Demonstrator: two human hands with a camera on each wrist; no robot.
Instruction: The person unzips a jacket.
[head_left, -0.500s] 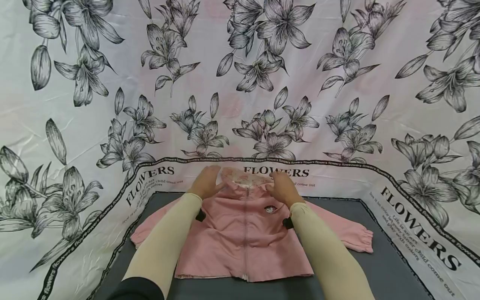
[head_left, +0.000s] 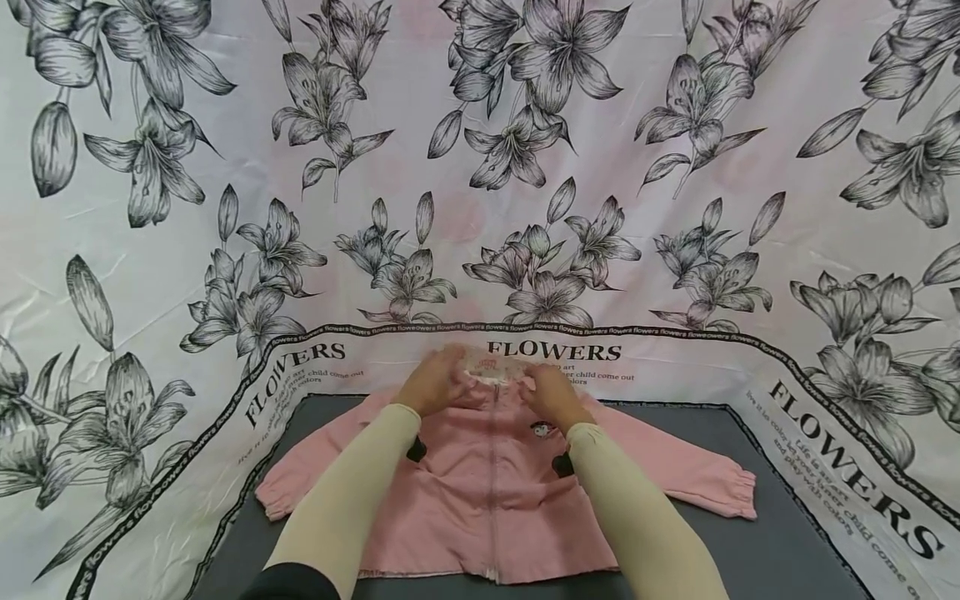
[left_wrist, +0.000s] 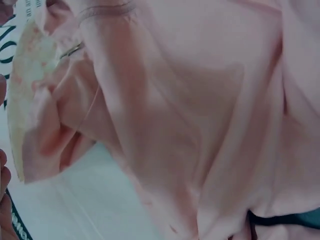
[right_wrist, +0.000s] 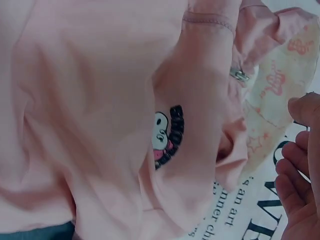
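Observation:
A pink child's jacket lies front up and zipped on a grey mat, sleeves spread to both sides. Its hood, with a pale printed lining, is bunched at the far end. My left hand rests on the collar left of the zip, fingers reaching onto the hood. My right hand rests on the collar right of the zip, above a small cartoon patch. In the right wrist view, that hand's fingers hang loosely curled beside the lining, pinching nothing. Only fingertips show in the left wrist view.
A white cloth printed with black lilies and the word FLOWERS surrounds the mat and rises behind it. The jacket's cuffs reach near the mat's side edges. Bare grey mat shows at the front right.
Both hands have moved inward along the collar toward the zip and hood, ending closer together. The hood is more bunched between them.

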